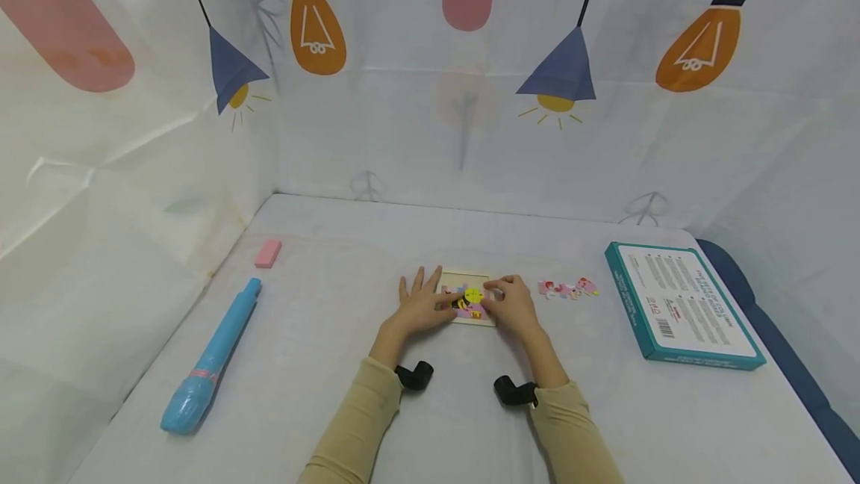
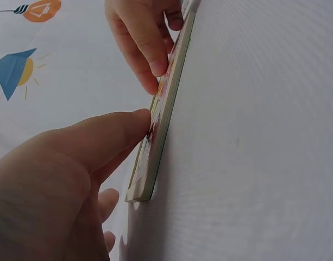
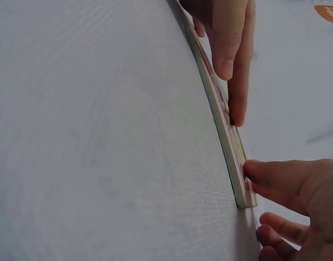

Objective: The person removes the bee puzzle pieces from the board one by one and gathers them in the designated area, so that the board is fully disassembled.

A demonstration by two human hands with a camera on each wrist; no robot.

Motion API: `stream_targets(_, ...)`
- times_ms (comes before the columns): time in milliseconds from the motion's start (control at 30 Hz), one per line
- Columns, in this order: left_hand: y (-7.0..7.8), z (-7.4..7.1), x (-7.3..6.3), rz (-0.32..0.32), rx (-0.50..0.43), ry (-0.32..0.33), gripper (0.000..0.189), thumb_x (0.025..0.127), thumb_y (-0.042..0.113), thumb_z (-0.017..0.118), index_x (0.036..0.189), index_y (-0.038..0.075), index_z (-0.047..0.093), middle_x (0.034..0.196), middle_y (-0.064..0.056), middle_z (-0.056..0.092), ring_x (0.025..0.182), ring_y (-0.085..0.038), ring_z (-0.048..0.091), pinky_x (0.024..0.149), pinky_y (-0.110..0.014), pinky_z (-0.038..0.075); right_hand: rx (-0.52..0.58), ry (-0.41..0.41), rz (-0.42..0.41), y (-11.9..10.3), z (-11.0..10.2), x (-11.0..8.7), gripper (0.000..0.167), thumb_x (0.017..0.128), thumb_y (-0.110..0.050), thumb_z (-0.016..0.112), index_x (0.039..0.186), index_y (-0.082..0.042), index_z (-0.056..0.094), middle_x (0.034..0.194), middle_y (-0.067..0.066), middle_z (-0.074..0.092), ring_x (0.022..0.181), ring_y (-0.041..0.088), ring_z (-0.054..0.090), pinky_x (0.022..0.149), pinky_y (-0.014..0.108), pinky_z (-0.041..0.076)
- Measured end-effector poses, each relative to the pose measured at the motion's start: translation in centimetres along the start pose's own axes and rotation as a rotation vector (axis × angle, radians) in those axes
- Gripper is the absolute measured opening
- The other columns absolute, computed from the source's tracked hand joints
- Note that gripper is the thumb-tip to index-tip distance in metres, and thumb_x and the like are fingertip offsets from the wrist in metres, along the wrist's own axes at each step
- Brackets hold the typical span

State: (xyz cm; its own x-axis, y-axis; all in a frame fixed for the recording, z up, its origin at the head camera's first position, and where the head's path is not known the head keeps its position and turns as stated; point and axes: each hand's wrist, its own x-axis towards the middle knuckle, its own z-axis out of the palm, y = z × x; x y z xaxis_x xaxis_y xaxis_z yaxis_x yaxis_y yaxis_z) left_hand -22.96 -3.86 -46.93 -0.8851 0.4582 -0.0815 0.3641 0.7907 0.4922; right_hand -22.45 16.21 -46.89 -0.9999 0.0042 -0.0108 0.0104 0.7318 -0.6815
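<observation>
Picture tray (image 1: 463, 275) at table ctr, both hands on it

Ref: tray = clock ctr, 12 = away fr. person.

Table (image 1: 336, 245): white cover, everything below lies on it.

Box (image 1: 685, 305): teal edges, printed side up, flat at 3, well apart fr. tray; prob. parked there to leave working room.

Blue mic-shaped obj. (image 1: 211, 361): lying at 8, well out; likewise prob. just out of the way.

L hand (image 1: 422, 311): at 9, fingers spread, index out over the picture, thumb tip at the tray's face. Reads as steadying/pressing flat. Nothing seen gripped.

R hand (image 1: 516, 306): at 3, opp. L hand, prob. so tray can't slide. Thumb + index reach in to R side of face, tips apart w/ a gap betw.; right wrist view puts thumb tip at tray edge. Whether a pc. is pinched: can't tell.

Tray: shallow, pale rim, flat on table betw. hands; central prob. so both reach it.

Loose pcs. (image 1: 569, 291): pink/red, short row at 3, betw. R hand & box; prob. for easy R reach.

Pink block (image 1: 267, 254): betw. 9 & 10, near narrow end of blue obj., untouched.

Yellow disc (image 1: 473, 295): on tray face, betw. the two hands' tips.
</observation>
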Motion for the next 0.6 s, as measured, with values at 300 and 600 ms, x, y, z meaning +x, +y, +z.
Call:
stream_targets(300,-0.03,-0.03,-0.02,0.004,0.001,-0.006,0.042,0.091,0.043,0.052,0.131,0.033,0.052,0.154,-0.012,0.012,0.139,-0.04,-0.002,0.104,-0.063,-0.007,0.015,-0.001,-0.023,-0.12,-0.12,0.11,0.025,0.08,-0.015,0.071,0.101,-0.004,0.063,0.118,0.021,0.05,0.109,0.038,0.046,0.09,0.052,0.038)
stream_targets(600,0.07,-0.23,-0.25,-0.003,0.01,-0.026,0.042,0.091,0.043,0.052,0.132,0.033,0.052,0.154,-0.012,0.013,0.139,-0.04,-0.001,0.104,-0.062,-0.006,0.139,-0.004,0.004,-0.13,-0.08,0.14,0.017,0.082,-0.009,0.068,0.097,-0.005,0.06,0.086,0.007,0.06,0.077,0.019,0.051,0.066,0.027,0.041)
